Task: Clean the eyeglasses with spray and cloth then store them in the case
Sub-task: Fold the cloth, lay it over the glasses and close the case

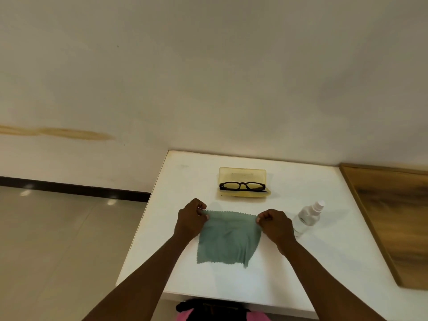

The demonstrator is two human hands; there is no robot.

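Note:
A green cleaning cloth [228, 239] hangs spread out over the middle of the white table [185, 269]. My left hand [191, 218] pinches its upper left corner and my right hand [275, 224] pinches its upper right corner. Beyond the cloth, an open yellowish case [242, 174] stands with its lid up, and the dark-framed eyeglasses [242, 186] rest in its lower half, lenses facing me. A small clear spray bottle [306, 216] with a white nozzle stands just right of my right hand.
A wooden board [393, 218] lies along the table's right side. The table's left edge drops to a tiled floor [58, 239]. A pale wall rises behind the table. Dark and pink fabric [208, 311] shows below the front edge.

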